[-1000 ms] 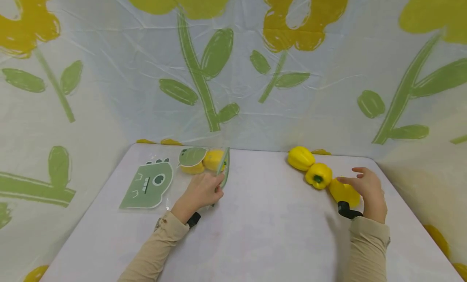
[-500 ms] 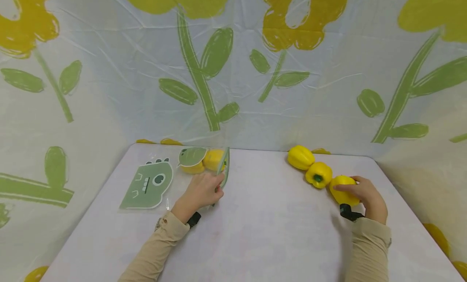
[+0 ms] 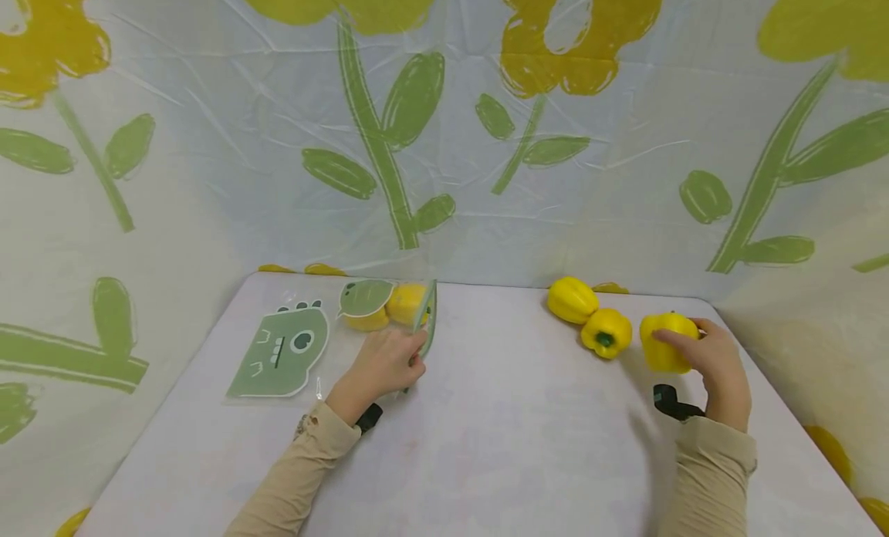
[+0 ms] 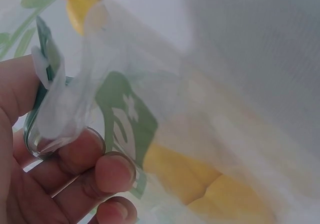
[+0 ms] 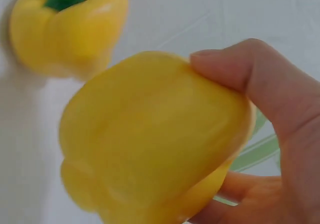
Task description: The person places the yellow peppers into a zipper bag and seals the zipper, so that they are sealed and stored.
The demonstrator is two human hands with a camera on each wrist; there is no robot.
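My right hand (image 3: 715, 363) grips a yellow bell pepper (image 3: 664, 342) and holds it just above the white table (image 3: 514, 429) at the right; in the right wrist view the thumb curls over the pepper (image 5: 155, 139). Two more yellow peppers (image 3: 606, 332) (image 3: 572, 299) lie to its left, one also in the right wrist view (image 5: 65, 27). My left hand (image 3: 389, 359) pinches the open edge of a clear plastic bag (image 3: 389, 309) printed with a green dinosaur (image 3: 281, 352). Yellow peppers (image 4: 210, 194) sit inside the bag.
A plastic sheet with green stems and yellow flowers (image 3: 389, 136) walls the table on the back and both sides. The table's far edge runs close behind the bag and the loose peppers. Bare tabletop lies between my two hands.
My right hand closed round the nearest pepper and lifted it off the table, moving it up and slightly away. The left hand kept its hold on the bag.
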